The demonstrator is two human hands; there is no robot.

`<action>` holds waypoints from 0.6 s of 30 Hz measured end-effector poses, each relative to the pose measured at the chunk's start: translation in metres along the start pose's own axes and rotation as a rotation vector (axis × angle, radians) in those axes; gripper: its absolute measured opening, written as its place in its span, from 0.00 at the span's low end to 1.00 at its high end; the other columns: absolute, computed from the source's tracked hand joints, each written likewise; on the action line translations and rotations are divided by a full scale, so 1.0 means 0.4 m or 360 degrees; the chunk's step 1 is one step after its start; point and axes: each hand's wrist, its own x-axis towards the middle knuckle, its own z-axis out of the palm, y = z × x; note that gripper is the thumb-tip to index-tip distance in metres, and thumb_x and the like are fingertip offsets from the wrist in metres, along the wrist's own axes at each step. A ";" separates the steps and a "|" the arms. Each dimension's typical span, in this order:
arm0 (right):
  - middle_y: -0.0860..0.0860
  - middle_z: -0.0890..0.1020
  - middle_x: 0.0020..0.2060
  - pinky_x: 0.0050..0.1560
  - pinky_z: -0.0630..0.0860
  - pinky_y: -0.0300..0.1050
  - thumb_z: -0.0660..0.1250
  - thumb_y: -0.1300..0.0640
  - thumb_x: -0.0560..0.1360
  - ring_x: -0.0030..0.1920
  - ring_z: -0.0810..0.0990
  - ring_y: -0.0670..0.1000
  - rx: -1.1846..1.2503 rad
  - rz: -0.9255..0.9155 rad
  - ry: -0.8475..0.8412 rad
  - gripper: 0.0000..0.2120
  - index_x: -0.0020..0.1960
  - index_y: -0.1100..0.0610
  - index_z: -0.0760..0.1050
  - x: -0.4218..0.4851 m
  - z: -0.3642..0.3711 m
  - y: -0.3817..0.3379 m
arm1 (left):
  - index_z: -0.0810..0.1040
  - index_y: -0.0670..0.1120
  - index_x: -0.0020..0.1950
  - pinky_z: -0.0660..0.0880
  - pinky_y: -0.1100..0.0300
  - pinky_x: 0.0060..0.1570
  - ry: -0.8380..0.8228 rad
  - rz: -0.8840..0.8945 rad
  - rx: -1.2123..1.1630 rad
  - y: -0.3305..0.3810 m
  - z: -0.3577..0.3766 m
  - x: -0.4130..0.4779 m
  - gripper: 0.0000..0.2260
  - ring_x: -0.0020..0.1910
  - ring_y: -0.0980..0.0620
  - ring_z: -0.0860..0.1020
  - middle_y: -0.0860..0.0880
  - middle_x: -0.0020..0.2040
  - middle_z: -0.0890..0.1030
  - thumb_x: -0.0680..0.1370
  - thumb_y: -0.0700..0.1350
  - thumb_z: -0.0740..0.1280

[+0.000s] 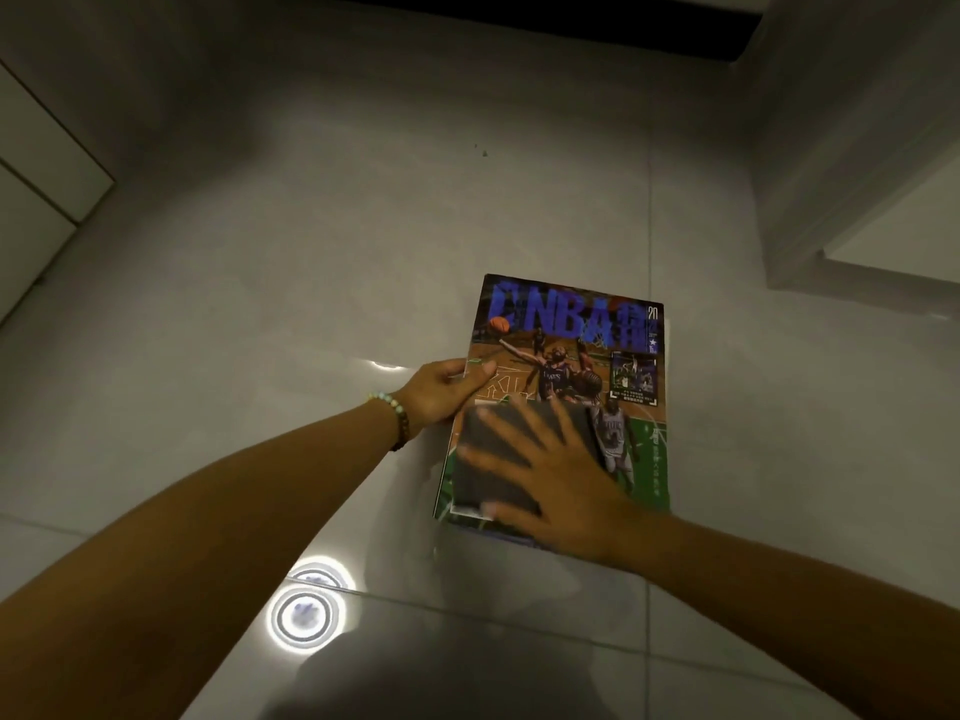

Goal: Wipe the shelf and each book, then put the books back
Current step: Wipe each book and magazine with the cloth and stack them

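The magazine (571, 324) is over the glossy grey tiled floor (260, 304), right of centre, cover up. I cannot tell whether it rests on the tiles or is held just above them. It is a thin, flat rectangle with a shiny printed cover showing big blue "NBA" letters above basketball players on an orange and green court. A pale edge of pages shows along its right side.

The left grip (441, 392) clasps the magazine's left edge, with the thumb lying on the cover and the fingers curled under. A bracelet (395, 413) of round beads, some pale and some dark, circles that wrist.

The right grip (561, 491) lies flat with its fingers spread and straight, pressing a dark grey, matte, roughly square cloth (483, 485) onto the lower left of the cover.

The tiles mirror a bright ring of light (304, 615). A white panelled cabinet (31, 174) stands at the left and a white boxy unit (857, 148) at the right.
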 end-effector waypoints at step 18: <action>0.48 0.52 0.77 0.73 0.43 0.64 0.44 0.36 0.80 0.77 0.45 0.57 0.0008 0.0482 0.0113 0.26 0.76 0.40 0.51 -0.190 0.013 0.045 | 0.60 0.52 0.75 0.64 0.45 0.67 0.0639 0.0814 0.1418 -0.001 0.042 -0.008 0.25 0.70 0.43 0.65 0.45 0.74 0.63 0.79 0.55 0.60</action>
